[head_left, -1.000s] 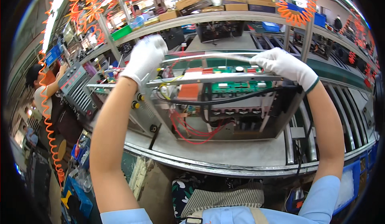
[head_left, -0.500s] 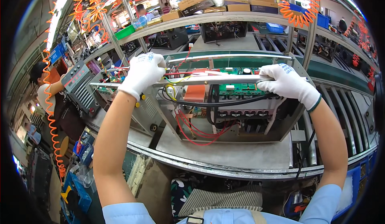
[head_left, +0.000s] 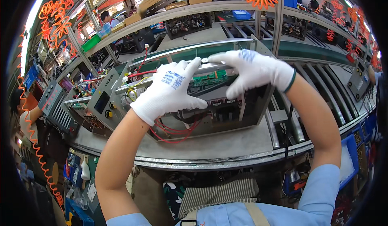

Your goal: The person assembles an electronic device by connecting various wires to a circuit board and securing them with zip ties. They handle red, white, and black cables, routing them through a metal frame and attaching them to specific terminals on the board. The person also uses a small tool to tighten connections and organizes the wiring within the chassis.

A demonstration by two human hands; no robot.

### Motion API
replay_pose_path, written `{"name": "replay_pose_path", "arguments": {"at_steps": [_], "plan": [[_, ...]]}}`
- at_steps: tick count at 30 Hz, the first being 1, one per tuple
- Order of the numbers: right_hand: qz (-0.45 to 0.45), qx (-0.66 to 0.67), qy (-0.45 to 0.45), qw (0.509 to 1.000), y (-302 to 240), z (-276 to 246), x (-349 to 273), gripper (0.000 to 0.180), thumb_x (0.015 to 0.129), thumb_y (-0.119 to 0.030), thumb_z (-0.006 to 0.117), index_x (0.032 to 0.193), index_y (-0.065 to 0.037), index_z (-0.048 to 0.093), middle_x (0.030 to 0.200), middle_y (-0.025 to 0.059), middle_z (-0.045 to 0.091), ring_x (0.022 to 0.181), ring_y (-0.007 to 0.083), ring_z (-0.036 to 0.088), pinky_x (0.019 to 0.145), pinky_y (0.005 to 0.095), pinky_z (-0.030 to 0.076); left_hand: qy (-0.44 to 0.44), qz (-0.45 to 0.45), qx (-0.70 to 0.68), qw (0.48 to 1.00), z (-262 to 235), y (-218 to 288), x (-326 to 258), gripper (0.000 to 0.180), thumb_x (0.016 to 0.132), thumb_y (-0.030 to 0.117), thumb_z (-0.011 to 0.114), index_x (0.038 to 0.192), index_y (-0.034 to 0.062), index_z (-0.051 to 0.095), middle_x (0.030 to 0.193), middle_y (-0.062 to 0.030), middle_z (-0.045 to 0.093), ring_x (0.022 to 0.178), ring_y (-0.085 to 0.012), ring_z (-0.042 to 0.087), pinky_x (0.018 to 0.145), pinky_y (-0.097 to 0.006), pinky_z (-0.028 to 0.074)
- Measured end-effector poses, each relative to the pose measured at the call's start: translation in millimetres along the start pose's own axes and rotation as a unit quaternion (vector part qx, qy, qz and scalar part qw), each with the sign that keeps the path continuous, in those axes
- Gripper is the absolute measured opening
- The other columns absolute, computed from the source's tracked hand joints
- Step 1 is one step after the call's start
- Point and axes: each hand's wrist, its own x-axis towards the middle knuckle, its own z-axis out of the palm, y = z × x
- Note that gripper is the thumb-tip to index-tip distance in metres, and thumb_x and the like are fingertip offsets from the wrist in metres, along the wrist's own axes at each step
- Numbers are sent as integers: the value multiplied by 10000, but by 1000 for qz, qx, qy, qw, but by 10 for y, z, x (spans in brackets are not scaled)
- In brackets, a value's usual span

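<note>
On the bench (head_left: pixel 218 150) stands your unit (head_left: pixel 226 125), probably heavy and stiff; better take its lower edges. Red wires (head_left: pixel 173 140) hang at its near side and could catch. Your left hand (head_left: pixel 171 86) and right hand (head_left: pixel 252 70) are spread at its bar (head_left: pixel 213 66), the grip released; contact I cannot tell. The green board (head_left: pixel 212 79) looks fragile. Beyond, a shelf (head_left: pixel 173 13) limits reach.

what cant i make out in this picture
Head view:
where the green circuit board ends on the right: behind the right hand
upper ends of the red wires: behind the left hand
far-right co-worker: mostly cut off by the picture's dark rim
</note>
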Motion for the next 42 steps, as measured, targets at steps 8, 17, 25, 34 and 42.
{"name": "replay_pose_path", "arguments": {"at_steps": [8,17,25,34,42], "plan": [[-51,18,70,996,259,79,86,508,783,-34,687,1273,4,560,1166,189,646,1076,298,619,945,355,469,127,46,-9,991,219,-170,90,416,834,234,696,1180,44,565,869,-176,635,844,-377,617,772,-444,485],[64,187,24,980,60,-56,115,380,859,-97,693,1190,61,596,971,54,670,827,94,585,751,247,494,206,16,176,963,410,-210,80,327,811,426,684,918,143,559,791,-53,636,733,-257,648,631,-390,476],[29,182,64,981,-280,232,23,281,861,-59,669,1111,61,618,854,43,644,795,79,546,726,265,471,162,38,171,971,286,-244,-255,315,861,432,632,938,142,537,741,-52,613,671,-263,647,577,-412,482],[43,187,48,980,-55,145,102,292,906,-97,640,1134,77,589,909,41,638,802,93,553,743,255,474,176,57,45,982,109,-300,-396,624,779,262,720,1324,47,505,1172,-181,619,1068,-343,584,955,-448,427],[3,157,54,986,38,188,150,231,900,-118,655,1053,50,610,865,23,632,794,91,543,729,260,466,247,111,72,960,186,206,-274,622,742,204,720,1298,22,512,1289,-172,544,1186,-345,511,1036,-473,376]]}}
